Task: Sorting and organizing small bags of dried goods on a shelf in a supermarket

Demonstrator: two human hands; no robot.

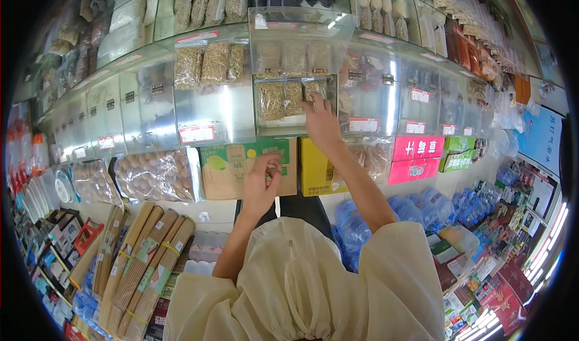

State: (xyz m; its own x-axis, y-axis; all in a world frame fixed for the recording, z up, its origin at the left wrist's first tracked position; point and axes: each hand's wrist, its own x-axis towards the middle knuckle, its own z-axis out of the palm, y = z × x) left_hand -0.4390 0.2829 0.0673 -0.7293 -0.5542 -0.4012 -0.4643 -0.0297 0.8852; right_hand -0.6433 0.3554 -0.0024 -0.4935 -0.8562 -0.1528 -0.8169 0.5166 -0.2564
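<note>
My right hand [320, 121] reaches into a clear display bin [282, 127] with its hinged lid [302, 24] raised. Its fingertips touch the rightmost clear bag [314, 86] of dried, stringy brownish goods; whether they grip it cannot be told. Two similar bags, a left one [271, 100] and a middle one [293, 97], stand upright beside it. My left hand [260, 182] hovers lower, in front of a brown-and-green cardboard carton [221, 173]. It holds nothing, its fingers loosely bent and the thumb apart.
More lidded clear bins [368, 97] run along both sides, with bagged goods on the shelf above. Below stand a yellow carton [312, 173], pink cartons [414, 160] and a big bag of round brown goods [154, 173]. Rolled mats [144, 264] and blue-tinted water bottles [355, 228] flank me.
</note>
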